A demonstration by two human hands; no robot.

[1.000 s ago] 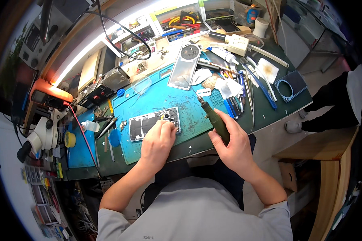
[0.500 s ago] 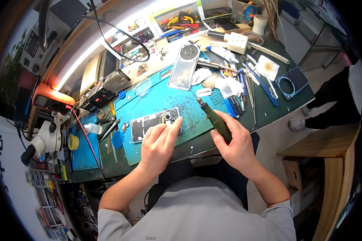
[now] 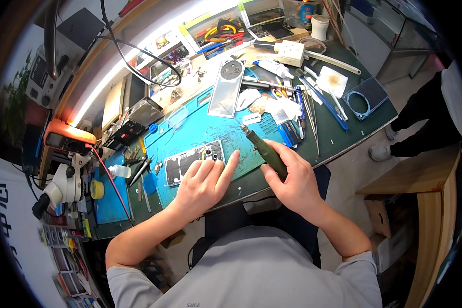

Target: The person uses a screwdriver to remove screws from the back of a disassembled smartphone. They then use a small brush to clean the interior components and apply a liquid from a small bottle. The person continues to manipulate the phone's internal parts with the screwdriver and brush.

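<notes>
My right hand (image 3: 292, 177) is wrapped round a dark green pen-shaped rotary tool (image 3: 266, 154). Its metal chuck points away from me, slightly left, above the blue work mat (image 3: 190, 131). An opened smartphone (image 3: 182, 164) lies on the mat with its inner parts and camera lenses facing up. Over its near edge is my left hand (image 3: 203, 182), holding nothing I can see; one finger stretches out to the right and the others bend down. Whether those fingertips touch the phone is hidden. Farther back lies a clear phone back cover (image 3: 223, 95) with a round camera ring.
Tweezers (image 3: 313, 126), a blue-handled tool (image 3: 339, 120), a white tube (image 3: 274, 68) and a blue-rimmed panel (image 3: 362, 102) lie on the right. To the left are an orange multimeter (image 3: 69, 136), a small bottle (image 3: 120, 171) and a microscope (image 3: 61, 187). Another person (image 3: 426, 110) stands at right.
My left hand's outstretched finger has moved off the phone's camera area, spreading to the right. The rotary tool's tip has shifted a little in my right hand. The whole view has turned slightly.
</notes>
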